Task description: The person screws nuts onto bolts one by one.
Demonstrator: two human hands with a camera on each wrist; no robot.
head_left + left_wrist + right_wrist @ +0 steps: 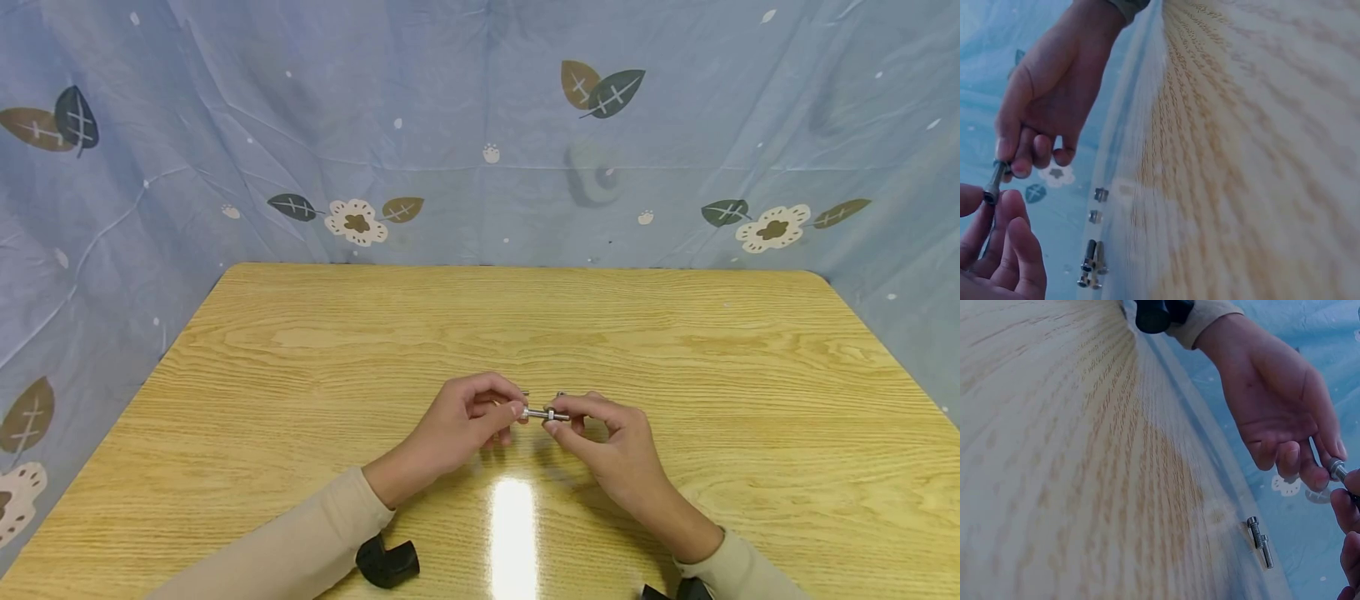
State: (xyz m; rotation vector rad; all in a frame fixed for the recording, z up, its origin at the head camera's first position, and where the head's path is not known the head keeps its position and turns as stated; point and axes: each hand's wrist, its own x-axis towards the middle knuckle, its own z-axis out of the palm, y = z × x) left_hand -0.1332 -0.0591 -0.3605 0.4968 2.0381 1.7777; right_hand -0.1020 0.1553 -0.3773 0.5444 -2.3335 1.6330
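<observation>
My left hand (457,421) pinches the head end of a metal bolt (537,413) between thumb and fingers. The bolt lies roughly level, its shank pointing right. Near its far end sits a nut (551,414), pinched by the thumb and forefinger of my right hand (618,442), with the bolt's tip sticking out past it. In the left wrist view the bolt (995,181) spans the two hands. From the right wrist view the round bolt head (1336,465) shows at the left hand's fingertips; fingers partly cover the shank.
Loose bolts (1089,256) and two nuts (1101,194) lie on the wood-grain table (300,350) close beyond the hands. Two of the bolts (1254,530) show in the right wrist view. Black wrist-worn pieces (387,562) sit by the sleeves. A blue patterned curtain (450,100) surrounds the table.
</observation>
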